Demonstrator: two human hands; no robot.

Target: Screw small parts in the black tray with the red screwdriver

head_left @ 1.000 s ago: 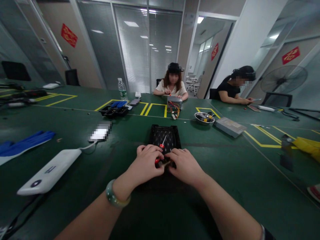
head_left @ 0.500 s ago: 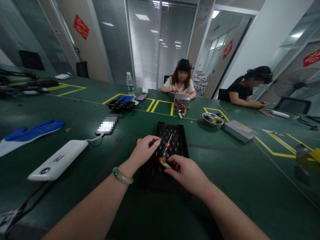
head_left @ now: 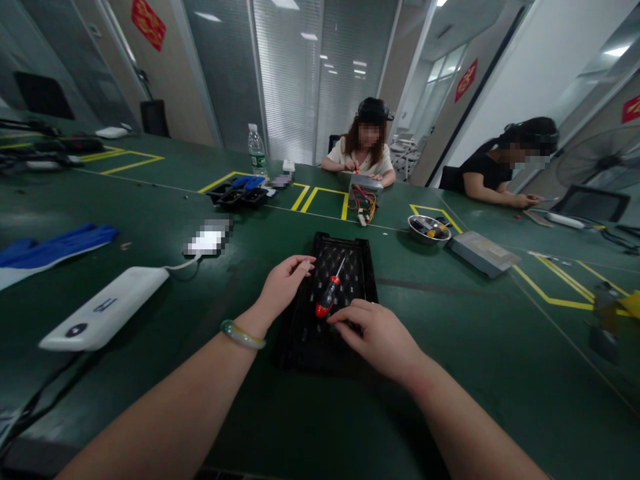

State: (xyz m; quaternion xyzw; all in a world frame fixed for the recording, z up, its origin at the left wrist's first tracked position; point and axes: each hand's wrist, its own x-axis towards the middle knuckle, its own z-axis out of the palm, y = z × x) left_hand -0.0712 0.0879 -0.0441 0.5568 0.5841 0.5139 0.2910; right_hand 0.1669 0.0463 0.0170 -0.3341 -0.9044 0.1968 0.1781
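Note:
A black perforated panel [head_left: 367, 267] with raised edges lies on the table in front of me, hollow side up. On it rests a screwdriver [head_left: 328, 295] with a red and black handle, its shaft pointing away from me. My left hand [head_left: 285, 283], a bangle on its wrist, has thumb and fingers close together at the panel's left edge. Over the panel's lower right part, my right hand [head_left: 377, 333] is curled near the handle's end. Its fingertips are drawn together, and what they may hold is hidden.
A white power bank [head_left: 107, 310] and a blue glove [head_left: 60, 247] lie left. A black tray [head_left: 237, 195] and a bottle [head_left: 257, 153] stand farther back. To the right are a metal bowl [head_left: 430, 230] and a grey metal box [head_left: 483, 253]. Two people sit across the table.
The small yellowish-white piece beside my right fingers no longer shows. My left fingers have drawn slightly leftward toward the panel's edge. The view has tilted down a little.

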